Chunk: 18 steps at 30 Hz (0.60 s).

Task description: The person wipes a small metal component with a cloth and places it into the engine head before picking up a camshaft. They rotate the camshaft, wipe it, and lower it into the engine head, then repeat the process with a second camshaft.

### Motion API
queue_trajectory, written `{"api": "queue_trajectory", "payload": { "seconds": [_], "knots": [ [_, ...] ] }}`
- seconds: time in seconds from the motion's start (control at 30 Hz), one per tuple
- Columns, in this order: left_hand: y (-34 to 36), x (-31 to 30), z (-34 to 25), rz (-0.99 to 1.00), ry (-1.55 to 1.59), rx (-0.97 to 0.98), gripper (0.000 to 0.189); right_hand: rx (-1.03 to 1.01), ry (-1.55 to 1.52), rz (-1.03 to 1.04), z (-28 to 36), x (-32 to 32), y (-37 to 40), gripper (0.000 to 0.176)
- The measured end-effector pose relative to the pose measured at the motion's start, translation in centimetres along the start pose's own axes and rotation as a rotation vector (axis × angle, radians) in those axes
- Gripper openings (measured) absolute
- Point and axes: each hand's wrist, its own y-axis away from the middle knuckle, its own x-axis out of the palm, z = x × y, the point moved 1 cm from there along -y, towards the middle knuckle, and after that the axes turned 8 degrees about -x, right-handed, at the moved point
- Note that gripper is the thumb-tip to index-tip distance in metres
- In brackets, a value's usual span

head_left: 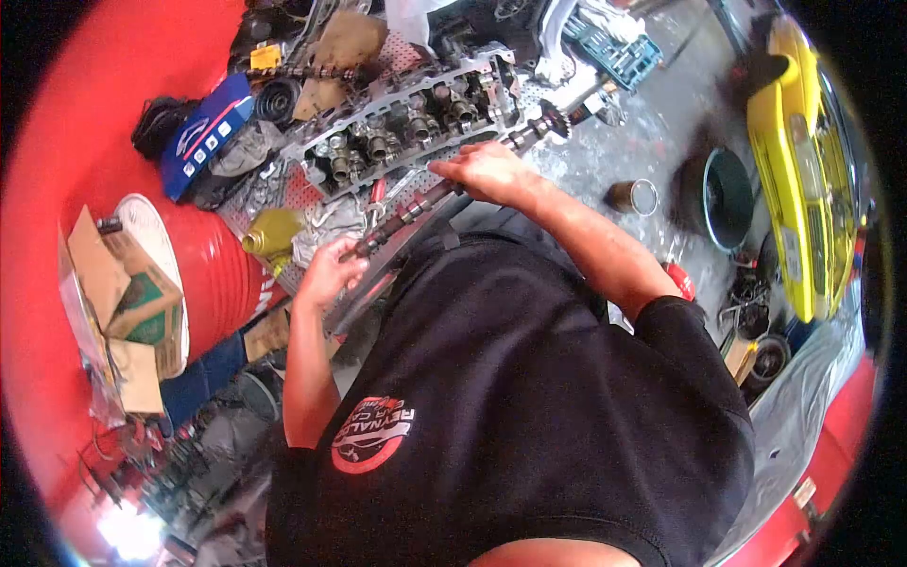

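Note:
A dark metal camshaft (406, 216) lies slantwise across both my hands, in front of my black shirt. My left hand (331, 274) is closed around its lower end, thumb along the shaft. Further up, my right hand (489, 174) grips it from above, covering part of it. Beyond that hand the shaft runs on to a toothed wheel (553, 120) at its upper right end. Just behind the camshaft rests a cylinder head (378, 142), its row of springs and valve parts facing up. A second camshaft (307, 72) lies behind the cylinder head.
A blue box (210, 137) and a yellow-green container (271, 233) sit left of the bench. Cardboard boxes (132, 293) stand on a red drum (213, 293). On the right are a teal tool case (619, 59), a can (635, 197), a black bucket (726, 198) and a yellow car part (789, 180).

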Motion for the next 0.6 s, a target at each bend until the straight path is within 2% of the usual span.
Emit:
{"api": "queue_trajectory", "payload": {
  "seconds": [0.07,0.33,0.43,0.5,0.6],
  "knots": [
    [0.6,-0.6,0.2,-0.051,-0.106,-0.029,0.024,-0.02,0.0,-0.01,-0.4,1.5,-1.0,0.044],
    [-1.4,-4.5,-0.9,-0.305,0.054,0.036,0.03,0.012,-0.041,-0.025,-2.7,2.5,-5.6,0.04],
    [-2.4,-5.7,-2.1,-0.331,-0.072,0.083,0.032,0.048,-0.027,0.011,-3.8,2.4,-6.9,0.041],
    [-3.3,-6.4,-2.6,-0.311,-0.046,0.065,0.032,0.066,-0.035,-0.012,-4.6,2.5,-7.5,0.04],
    [-4.1,-7.0,-2.9,-0.274,-0.027,0.044,0.031,0.102,-0.059,0.066,-4.9,2.2,-8.1,0.041]
  ]
}}
